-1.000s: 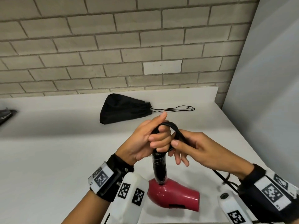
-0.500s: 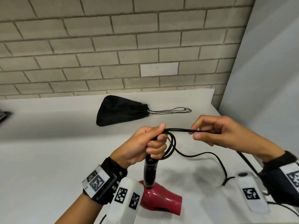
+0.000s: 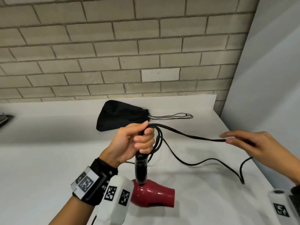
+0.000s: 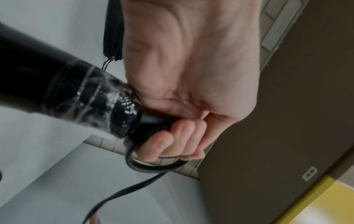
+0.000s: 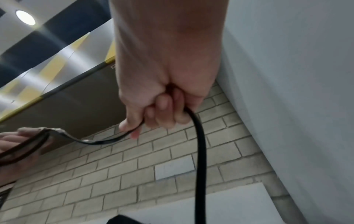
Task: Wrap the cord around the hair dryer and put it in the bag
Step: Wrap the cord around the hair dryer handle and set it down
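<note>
The red hair dryer (image 3: 153,194) hangs nozzle-down over the white table, its black handle (image 3: 141,168) pointing up. My left hand (image 3: 138,140) grips the handle's top end (image 4: 107,106) together with a few loops of black cord (image 3: 158,142). From there the cord (image 3: 194,136) stretches right to my right hand (image 3: 240,140), whose curled fingers (image 5: 166,112) hold it. Below that hand the cord (image 5: 200,159) drops away. A slack length (image 3: 203,162) lies on the table. The black drawstring bag (image 3: 120,115) lies flat behind my hands, its strings (image 3: 175,116) trailing right.
A brick wall (image 3: 113,54) closes the table's far side and a grey panel (image 3: 267,78) stands along its right edge. A dark object (image 3: 4,119) shows at the far left edge. Bare white tabletop (image 3: 48,151) spreads left of my hands.
My right hand has moved away from the left hand to the right, drawing the cord out into a long span. The left hand keeps its grip on the handle and the cord loops.
</note>
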Available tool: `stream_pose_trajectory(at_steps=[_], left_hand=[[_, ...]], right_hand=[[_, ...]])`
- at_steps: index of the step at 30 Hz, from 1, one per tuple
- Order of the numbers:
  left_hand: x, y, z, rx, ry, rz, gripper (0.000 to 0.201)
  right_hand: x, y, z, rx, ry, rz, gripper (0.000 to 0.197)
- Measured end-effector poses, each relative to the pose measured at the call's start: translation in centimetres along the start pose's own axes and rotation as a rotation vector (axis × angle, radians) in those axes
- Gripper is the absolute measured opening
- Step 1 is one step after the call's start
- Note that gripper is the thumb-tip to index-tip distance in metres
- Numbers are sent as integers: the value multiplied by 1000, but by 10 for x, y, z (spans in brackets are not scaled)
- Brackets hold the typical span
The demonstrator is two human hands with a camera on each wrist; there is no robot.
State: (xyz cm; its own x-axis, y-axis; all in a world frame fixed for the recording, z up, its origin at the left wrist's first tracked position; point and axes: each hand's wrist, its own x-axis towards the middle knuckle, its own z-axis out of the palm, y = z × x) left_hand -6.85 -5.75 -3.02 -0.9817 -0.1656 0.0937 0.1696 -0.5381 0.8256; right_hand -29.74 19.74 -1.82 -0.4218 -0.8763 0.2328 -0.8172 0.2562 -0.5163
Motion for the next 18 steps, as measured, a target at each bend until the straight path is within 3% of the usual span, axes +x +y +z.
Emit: stream_pose_trajectory(at_steps=[4,6,7,10,13,18], left_hand=[[6,-5,-3,-54,45,55,23],[9,-9,-4,-56,64,91,26],[11,-11,-3,-48,78,107,30],[14,-16,-1,-47,103,135,36],[14,-21,-1,-70,84,137,36],[16,-27,3,-4,119,108,37]], right_hand=[[-4,0,25,-458,54,-129,28],[-8,-2,49,-567,-13,-176,57],[-11,-9,58,-593,-29,-208,59],[-19,-31,79,-608,4,-357,25],[-23,-43,92,-633,10,-496,45],[-22,-68,82,-527,70,-717,39]])
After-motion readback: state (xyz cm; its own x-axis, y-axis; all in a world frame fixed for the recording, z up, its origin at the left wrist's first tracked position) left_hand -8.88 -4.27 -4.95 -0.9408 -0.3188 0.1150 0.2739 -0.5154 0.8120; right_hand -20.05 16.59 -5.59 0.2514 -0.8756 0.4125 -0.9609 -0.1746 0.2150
